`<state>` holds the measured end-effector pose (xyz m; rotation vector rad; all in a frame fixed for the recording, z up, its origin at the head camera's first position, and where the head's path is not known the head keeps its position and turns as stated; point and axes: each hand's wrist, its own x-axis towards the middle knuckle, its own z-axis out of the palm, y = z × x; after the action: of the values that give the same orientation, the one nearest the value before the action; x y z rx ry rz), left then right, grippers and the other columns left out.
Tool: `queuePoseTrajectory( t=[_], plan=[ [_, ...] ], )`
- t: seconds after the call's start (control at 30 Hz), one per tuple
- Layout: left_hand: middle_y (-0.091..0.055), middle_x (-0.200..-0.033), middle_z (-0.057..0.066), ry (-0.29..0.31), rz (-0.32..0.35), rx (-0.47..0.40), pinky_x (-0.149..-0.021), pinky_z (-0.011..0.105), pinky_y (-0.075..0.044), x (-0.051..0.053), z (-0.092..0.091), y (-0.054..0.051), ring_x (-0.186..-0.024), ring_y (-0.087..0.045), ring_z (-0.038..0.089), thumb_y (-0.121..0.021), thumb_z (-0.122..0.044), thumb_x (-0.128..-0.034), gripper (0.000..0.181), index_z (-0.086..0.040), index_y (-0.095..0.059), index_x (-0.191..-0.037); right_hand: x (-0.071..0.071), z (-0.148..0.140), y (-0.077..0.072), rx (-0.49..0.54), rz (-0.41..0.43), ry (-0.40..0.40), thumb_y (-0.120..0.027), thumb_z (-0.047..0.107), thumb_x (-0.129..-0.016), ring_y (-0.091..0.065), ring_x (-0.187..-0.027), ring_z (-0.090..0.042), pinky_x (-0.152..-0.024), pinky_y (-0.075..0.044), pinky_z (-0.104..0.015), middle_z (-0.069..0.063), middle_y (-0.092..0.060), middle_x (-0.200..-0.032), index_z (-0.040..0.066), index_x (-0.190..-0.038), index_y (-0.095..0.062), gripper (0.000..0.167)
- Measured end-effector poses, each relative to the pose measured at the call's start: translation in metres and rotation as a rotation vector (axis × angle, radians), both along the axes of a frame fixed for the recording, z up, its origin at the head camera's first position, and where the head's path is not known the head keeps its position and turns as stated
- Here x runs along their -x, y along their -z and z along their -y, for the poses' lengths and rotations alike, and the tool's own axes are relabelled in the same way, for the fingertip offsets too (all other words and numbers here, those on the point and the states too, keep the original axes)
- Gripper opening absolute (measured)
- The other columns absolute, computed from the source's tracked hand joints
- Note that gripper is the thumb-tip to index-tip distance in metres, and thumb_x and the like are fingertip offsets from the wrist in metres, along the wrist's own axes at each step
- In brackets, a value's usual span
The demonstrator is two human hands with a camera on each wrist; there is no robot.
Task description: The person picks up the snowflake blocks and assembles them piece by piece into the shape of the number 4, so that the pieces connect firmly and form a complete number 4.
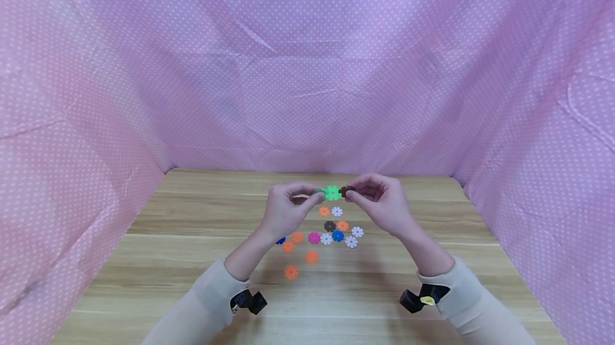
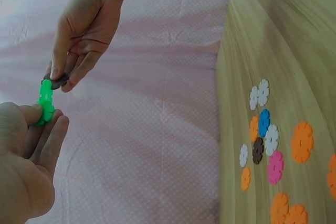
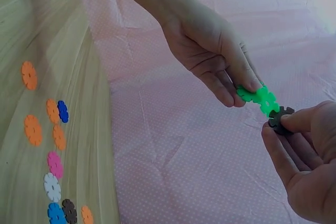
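Observation:
Above the table, my left hand [image 1: 286, 209] pinches green notched discs between thumb and fingers. One green snowflake disc [image 1: 332, 193] faces the head view, and a second green disc [image 3: 246, 94] joined to it sits in the left fingertips. My right hand [image 1: 381, 203] pinches a dark brown notched disc [image 3: 281, 120] whose edge meets the green one. Whether their slots interlock I cannot tell. In the left wrist view, the green pieces [image 2: 46, 103] appear nearly edge-on, with the brown disc [image 2: 58, 82] at their upper end.
Loose discs lie on the wooden table [image 1: 202, 227] below the hands: several orange [image 1: 291, 272] and white [image 1: 352, 242], a pink [image 1: 314, 237], a brown [image 1: 329, 226], and two blue, one bright [image 1: 338, 235]. Pink dotted cloth [image 1: 307, 94] walls the back and sides.

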<state>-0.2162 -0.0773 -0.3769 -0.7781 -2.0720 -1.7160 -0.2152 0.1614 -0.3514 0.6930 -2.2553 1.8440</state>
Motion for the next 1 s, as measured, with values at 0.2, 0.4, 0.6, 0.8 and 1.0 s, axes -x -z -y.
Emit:
queuePoseTrajectory(
  t=[0.2, 0.4, 0.6, 0.8, 1.0],
  plan=[
    [-0.082, -0.092, 0.019, 0.037, 0.008, -0.021, -0.08, 0.03, -0.071, -0.003, -0.002, -0.001, -0.086, -0.082, 0.028, -0.078, -0.002, -0.0953, 0.007, 0.004, -0.08, -0.098, -0.001, -0.003, 0.001, 0.018, -0.058, -0.026, -0.077, -0.014, -0.088, -0.08, -0.082, -0.009, -0.076, -0.072, -0.034, -0.006, -0.082, -0.095, -0.012, -0.099, -0.073, 0.013],
    [-0.081, -0.092, 0.021, 0.054, -0.004, -0.046, -0.078, 0.031, -0.071, -0.005, -0.004, -0.002, -0.084, -0.083, 0.025, -0.077, -0.001, -0.0956, 0.008, 0.006, -0.08, -0.099, -0.002, -0.002, -0.001, 0.044, -0.124, -0.04, -0.077, -0.019, -0.085, -0.08, -0.08, -0.007, -0.071, -0.071, -0.028, 0.01, -0.081, -0.09, -0.014, -0.095, -0.073, 0.012],
    [-0.08, -0.092, 0.024, 0.06, 0.008, -0.087, -0.078, 0.033, -0.071, -0.005, -0.005, -0.003, -0.083, -0.082, 0.017, -0.077, 0.002, -0.0946, 0.007, 0.008, -0.079, -0.099, -0.002, 0.002, -0.002, 0.073, -0.142, -0.042, -0.076, -0.019, -0.086, -0.079, -0.082, -0.004, -0.073, -0.07, -0.026, 0.017, -0.079, -0.092, -0.016, -0.098, -0.072, 0.013],
    [-0.08, -0.092, 0.023, 0.04, -0.004, -0.085, -0.08, 0.033, -0.071, -0.005, -0.005, -0.002, -0.086, -0.082, 0.017, -0.078, 0.001, -0.0944, 0.008, 0.007, -0.079, -0.099, 0.001, -0.004, 0.002, 0.041, -0.14, -0.063, -0.075, -0.018, -0.087, -0.078, -0.09, -0.003, -0.082, -0.07, -0.025, -0.005, -0.082, -0.104, -0.017, -0.111, -0.071, 0.025],
    [-0.081, -0.094, 0.021, -0.01, -0.001, -0.077, -0.08, 0.03, -0.071, -0.007, -0.002, -0.004, -0.086, -0.082, 0.019, -0.078, 0.0, -0.0939, 0.008, 0.005, -0.079, -0.1, 0.009, -0.021, 0.02, -0.16, -0.082, -0.015, -0.077, -0.007, -0.091, -0.079, -0.096, -0.012, -0.088, -0.069, -0.023, -0.027, -0.078, -0.109, -0.008, -0.111, -0.075, 0.02]
  ],
)
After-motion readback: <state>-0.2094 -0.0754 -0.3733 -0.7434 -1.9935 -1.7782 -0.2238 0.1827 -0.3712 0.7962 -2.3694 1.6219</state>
